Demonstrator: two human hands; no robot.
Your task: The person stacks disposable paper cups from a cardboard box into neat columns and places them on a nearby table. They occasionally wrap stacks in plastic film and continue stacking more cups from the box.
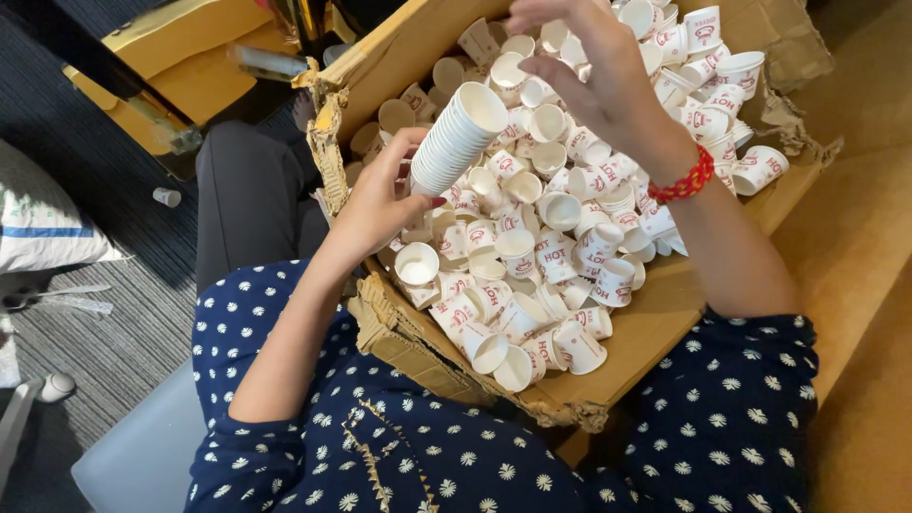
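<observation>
White paper cups with red print lie loose in a heap inside the torn cardboard box on our lap, below and between our fingers. Our left hand grips a stack of cups near its lower end. The thumb and fingers are wrapped round it and pressed tight, so the stack tilts up and away from the palm with its open mouth pointing toward the middle of the box. Our right hand, with a red bracelet at the wrist, hovers over the far part of the heap, just beyond the mouth of the stack. Its fingers are loosely curled and a little apart. A scrap of white shows among them, but we cannot tell whether they pinch a cup or only hang over those beneath. We judge the step in hand to be picking a single cup out of the heap to add to the stack. The next move would call for a cup turned the same way as the rest and brought straight to the open end. Our left fingers would need to keep the stack steady so it does not buckle or slide apart. A lone small cup sits on the dark carpet, well apart from our left fingers.
</observation>
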